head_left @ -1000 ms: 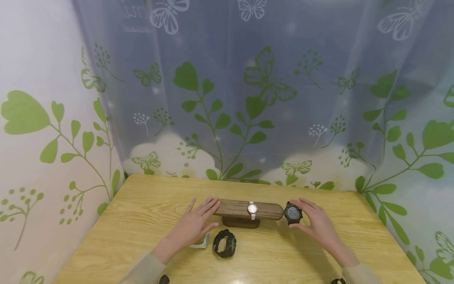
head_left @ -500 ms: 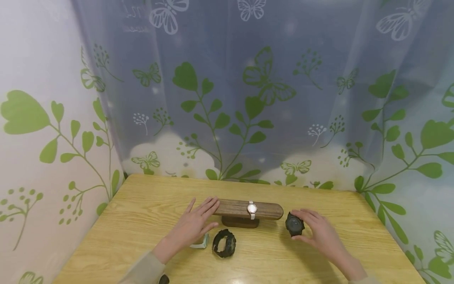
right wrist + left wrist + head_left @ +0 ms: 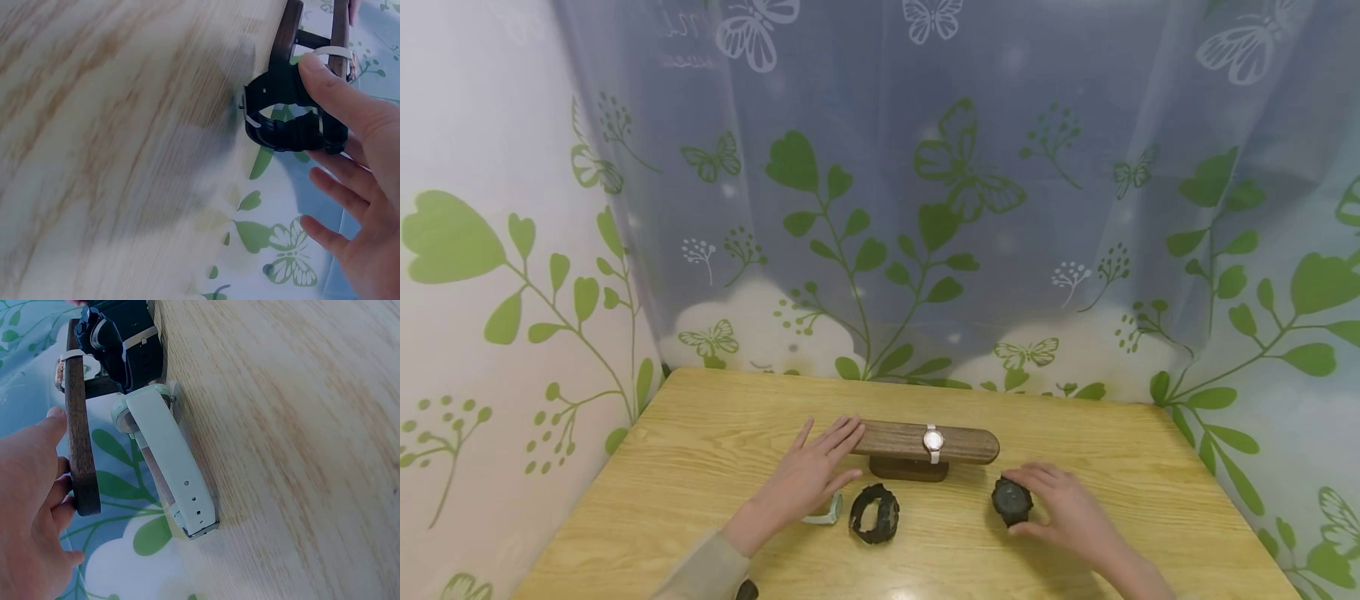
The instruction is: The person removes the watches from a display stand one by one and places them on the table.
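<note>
My right hand pinches a black wristwatch between thumb and fingers, to the right of and nearer than a wooden watch stand. In the right wrist view, the watch's buckled strap forms a loop. The left hand rests on the stand's left end with fingers extended. Around the stand's bar sits a small white-strapped watch. In front of the stand, another black watch stands on its looped strap. Partly hidden by the left hand is a mint-green watch, its strap plain in the left wrist view.
The wooden table meets a patterned curtain along its back edge. Similar cloth hangs at both sides. A small dark object shows beside the left sleeve.
My right hand has carried the black watch from beside the stand's right end toward me, and slightly left lately. The left hand and stand have stayed in place.
</note>
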Tool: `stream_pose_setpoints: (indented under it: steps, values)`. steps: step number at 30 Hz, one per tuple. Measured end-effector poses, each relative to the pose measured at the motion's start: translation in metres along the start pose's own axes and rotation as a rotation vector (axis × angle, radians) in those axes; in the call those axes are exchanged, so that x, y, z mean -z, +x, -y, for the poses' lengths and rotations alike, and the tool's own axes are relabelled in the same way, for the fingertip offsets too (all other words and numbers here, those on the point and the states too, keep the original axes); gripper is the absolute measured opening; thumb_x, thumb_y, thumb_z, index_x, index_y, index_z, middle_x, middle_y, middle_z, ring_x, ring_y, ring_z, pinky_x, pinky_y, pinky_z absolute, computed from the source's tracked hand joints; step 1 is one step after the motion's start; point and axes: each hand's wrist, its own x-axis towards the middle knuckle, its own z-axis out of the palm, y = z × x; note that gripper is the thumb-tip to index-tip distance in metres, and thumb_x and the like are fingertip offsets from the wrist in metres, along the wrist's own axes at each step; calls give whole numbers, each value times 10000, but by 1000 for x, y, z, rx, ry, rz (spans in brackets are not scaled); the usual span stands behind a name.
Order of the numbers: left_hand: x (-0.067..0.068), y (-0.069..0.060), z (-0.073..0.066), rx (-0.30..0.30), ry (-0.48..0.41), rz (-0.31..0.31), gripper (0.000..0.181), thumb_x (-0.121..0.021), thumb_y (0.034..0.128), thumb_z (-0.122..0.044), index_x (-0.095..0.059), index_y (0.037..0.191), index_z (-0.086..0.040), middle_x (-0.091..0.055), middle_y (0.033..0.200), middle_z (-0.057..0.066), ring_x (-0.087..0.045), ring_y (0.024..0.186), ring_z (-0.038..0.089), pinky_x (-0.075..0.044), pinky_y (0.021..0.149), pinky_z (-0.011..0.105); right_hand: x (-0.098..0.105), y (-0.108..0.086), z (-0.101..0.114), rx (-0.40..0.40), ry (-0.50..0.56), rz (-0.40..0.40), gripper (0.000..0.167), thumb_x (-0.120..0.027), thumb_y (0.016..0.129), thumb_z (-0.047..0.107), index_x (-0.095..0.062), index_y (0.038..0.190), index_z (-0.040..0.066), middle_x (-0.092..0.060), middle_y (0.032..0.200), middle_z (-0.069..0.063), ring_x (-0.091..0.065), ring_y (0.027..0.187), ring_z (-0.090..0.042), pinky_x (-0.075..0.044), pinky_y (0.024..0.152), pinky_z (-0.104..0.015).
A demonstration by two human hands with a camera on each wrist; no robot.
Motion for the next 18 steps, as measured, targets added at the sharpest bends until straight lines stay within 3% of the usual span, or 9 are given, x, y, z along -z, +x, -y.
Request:
stream_pose_setpoints:
  steps: [5,11,18]
  values:
    - [0,0,0,-1,-3,-2,664,-547,1035,-441,-362,1576,-103,-362,1620,74,-340,1495,235,-172,1217,610,-1,3,8,-7,33,74,750,-899,689,438,-669,1313,92,-677,1270,-167,-631,1157,-394,-522,915,-650]
    - [1,-1,0,2,-9,-3,663,-553,1034,-433,-369,1571,-89,-359,1620,83,-343,1493,248,-187,1211,624,-6,10,18,12,93,122,739,-856,748,494,-652,1331,88,-676,1271,-134,-665,1109,-352,-564,911,-543]
    - [1,-1,0,4,-7,7,668,-519,1041,-464,-353,1579,-106,-341,1629,63,-321,1502,226,-169,1218,609,-15,19,32,66,73,149,695,-837,786,496,-655,1328,102,-691,1223,-83,-681,1061,-309,-585,869,-496]
